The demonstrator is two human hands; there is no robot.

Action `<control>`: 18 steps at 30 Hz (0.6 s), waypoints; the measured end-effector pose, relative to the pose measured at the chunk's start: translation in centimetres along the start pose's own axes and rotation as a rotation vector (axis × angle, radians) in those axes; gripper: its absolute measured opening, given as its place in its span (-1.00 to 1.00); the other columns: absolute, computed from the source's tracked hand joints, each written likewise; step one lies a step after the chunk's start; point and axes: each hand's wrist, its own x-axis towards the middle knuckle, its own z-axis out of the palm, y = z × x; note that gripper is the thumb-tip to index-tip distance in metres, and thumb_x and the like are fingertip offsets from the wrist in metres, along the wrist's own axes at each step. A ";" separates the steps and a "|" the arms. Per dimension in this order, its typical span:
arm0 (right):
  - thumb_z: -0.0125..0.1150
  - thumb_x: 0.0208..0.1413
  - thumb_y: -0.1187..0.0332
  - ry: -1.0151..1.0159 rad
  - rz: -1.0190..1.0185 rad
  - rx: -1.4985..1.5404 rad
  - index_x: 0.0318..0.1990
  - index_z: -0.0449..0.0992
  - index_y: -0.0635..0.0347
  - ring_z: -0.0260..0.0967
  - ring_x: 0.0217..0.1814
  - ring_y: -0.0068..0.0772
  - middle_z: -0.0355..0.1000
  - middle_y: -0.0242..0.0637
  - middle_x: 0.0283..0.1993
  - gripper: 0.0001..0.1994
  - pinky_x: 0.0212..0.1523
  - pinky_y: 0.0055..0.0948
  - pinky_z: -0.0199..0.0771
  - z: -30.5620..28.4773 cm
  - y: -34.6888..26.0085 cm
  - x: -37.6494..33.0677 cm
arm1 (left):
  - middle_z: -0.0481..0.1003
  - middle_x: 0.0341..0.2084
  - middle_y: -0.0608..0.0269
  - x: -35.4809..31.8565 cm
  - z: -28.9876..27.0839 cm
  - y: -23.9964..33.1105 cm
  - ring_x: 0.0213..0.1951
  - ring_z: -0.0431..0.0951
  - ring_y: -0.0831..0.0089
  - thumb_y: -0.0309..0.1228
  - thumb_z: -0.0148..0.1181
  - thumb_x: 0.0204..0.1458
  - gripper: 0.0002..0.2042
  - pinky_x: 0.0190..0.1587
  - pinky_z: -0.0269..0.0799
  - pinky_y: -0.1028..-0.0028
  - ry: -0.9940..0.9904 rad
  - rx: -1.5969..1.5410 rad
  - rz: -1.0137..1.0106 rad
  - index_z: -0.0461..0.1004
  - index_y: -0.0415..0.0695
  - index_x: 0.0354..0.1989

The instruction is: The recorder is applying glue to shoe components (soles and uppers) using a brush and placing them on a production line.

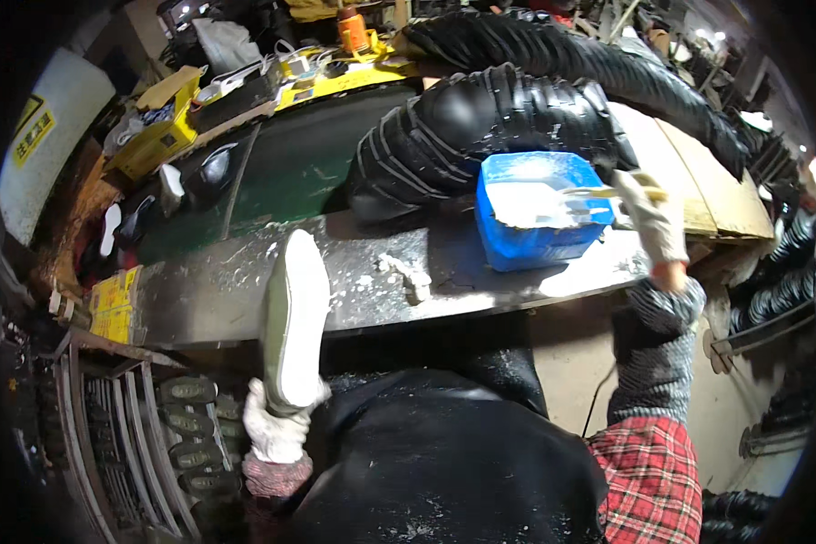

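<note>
My left hand [276,428], in a white glove, is closed around the heel end of a shoe [301,317]. The shoe has an olive upper, and its white sole is turned up toward me, with the toe pointing away over the bench edge. Off to the right, my gloved right hand [648,213] grips the handle of a brush [598,191]. The brush reaches over the rim of a blue plastic tub [526,251] and its head meets the white paste [524,201] inside.
The metal bench [199,304] is spotted with white, and a white-crusted lump [412,279] lies on it. Stacked black shoe-like pieces [462,127] rise behind the tub. A green belt [290,181] carries shoe parts [170,186] at left. A rack [131,426] of shoes stands lower left.
</note>
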 end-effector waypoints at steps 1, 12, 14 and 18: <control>0.22 0.18 0.21 -0.009 -0.009 0.129 -0.32 0.57 0.19 0.30 -0.38 -0.73 0.41 -0.51 -0.46 -0.78 -0.42 -0.64 0.24 -0.9 0.0 -0.8 | 0.34 0.08 -0.25 -1.7 -0.8 -0.3 0.12 0.40 -0.13 0.01 0.10 0.08 -0.31 -0.14 0.56 -0.13 -0.040 -0.069 -0.143 0.18 -0.23 0.27; 0.33 0.06 0.32 -0.771 -0.768 0.515 -0.19 0.59 0.24 0.53 -0.35 -0.19 0.54 -0.13 -0.31 -0.78 -0.33 -0.40 0.51 22.8 -14.4 -10.9 | 0.56 -0.38 -0.07 1.4 -3.6 -0.6 -0.46 0.62 0.05 0.34 -0.14 0.08 -0.24 -0.54 0.59 0.13 -0.162 0.002 -0.085 0.40 -0.21 0.04; 0.26 0.12 0.34 -0.791 -0.525 0.586 -0.18 0.56 0.29 0.53 -0.35 -0.42 0.55 -0.18 -0.31 -0.80 -0.32 -0.48 0.51 26.8 -15.0 -10.0 | 0.56 -0.40 -0.11 1.8 -3.9 -0.3 -0.46 0.61 0.01 0.43 -0.18 0.00 -0.12 -0.54 0.58 0.10 -0.126 0.061 -0.195 0.37 -0.25 0.09; 0.21 0.17 0.40 -0.837 -0.126 0.725 -0.18 0.55 0.36 0.47 -0.35 -0.57 0.55 -0.26 -0.35 -0.82 -0.32 -0.62 0.48 28.1 -13.1 -8.6 | 0.45 0.02 -0.20 2.9 -9.0 0.3 -0.11 0.54 -0.24 0.39 -0.18 0.04 -0.18 -0.21 0.50 -0.20 -0.512 -0.201 -0.374 0.16 0.05 0.35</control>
